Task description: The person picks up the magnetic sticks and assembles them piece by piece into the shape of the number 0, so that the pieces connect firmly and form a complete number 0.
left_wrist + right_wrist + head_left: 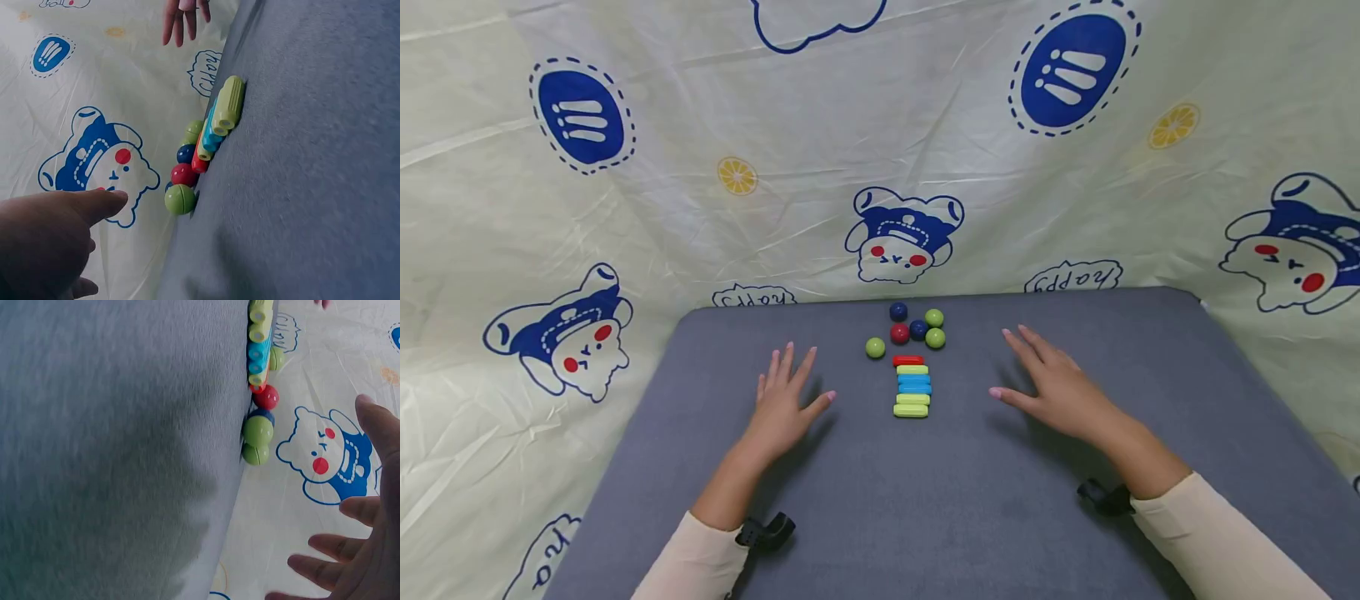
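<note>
My left hand hovers over the table on the left, fingers spread and holding nothing. On the right my right hand hovers likewise, its fingers spread with nothing in them. Between the hands lies a column of short ridged plastic sticks: a red stick at the far end, then yellow-green and blue sticks, with a yellow-green stick nearest me. Behind them sit several small balls: a red ball, dark blue balls and green balls, one green ball standing apart at left.
A grey cloth-covered table bears everything. At its far edge hangs a pale curtain printed with blue bears and orange slices. Black straps are on both wrists, by the light sleeves.
</note>
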Motion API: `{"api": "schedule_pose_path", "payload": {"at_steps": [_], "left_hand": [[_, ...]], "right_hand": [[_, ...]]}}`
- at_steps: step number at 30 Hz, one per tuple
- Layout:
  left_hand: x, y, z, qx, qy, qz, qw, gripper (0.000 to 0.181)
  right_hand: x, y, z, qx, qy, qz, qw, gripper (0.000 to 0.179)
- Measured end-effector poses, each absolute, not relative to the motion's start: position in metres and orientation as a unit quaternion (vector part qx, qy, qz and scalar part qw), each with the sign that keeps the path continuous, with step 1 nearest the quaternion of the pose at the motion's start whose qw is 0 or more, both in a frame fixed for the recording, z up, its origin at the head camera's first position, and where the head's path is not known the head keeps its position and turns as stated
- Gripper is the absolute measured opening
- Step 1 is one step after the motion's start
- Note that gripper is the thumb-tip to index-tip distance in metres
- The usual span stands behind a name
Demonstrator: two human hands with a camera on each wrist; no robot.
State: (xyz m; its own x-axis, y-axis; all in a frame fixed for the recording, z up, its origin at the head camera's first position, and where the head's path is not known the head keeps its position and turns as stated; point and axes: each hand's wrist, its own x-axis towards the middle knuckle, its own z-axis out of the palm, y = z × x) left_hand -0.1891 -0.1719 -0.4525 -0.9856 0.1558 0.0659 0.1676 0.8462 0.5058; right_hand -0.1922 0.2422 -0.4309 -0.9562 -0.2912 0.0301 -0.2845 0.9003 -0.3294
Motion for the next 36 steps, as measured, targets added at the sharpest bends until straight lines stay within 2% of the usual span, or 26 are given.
{"api": "schedule_pose_path", "payload": {"at_steps": [6,17,26,36], "left_hand": [[-0.201,-0.159,-0.448,-0.091,-0.936,-0.339,0.002,0.069],[-0.228,-0.135,-0.457,-0.101,-0.909,-0.404,0.022,0.053],[-0.250,-0.119,-0.466,-0.091,-0.899,-0.427,0.027,0.049],[-0.273,-0.109,-0.472,-0.067,-0.902,-0.426,-0.002,0.048]], "right_hand": [[-0.191,0.229,-0.431,-0.185,0.958,-0.221,0.005,0.085],[-0.190,0.207,-0.437,-0.241,0.935,-0.259,-0.012,0.061],[-0.192,0.186,-0.442,-0.238,0.933,-0.269,0.024,0.051],[-0.195,0.164,-0.450,-0.276,0.922,-0.266,0.055,0.042]]}}
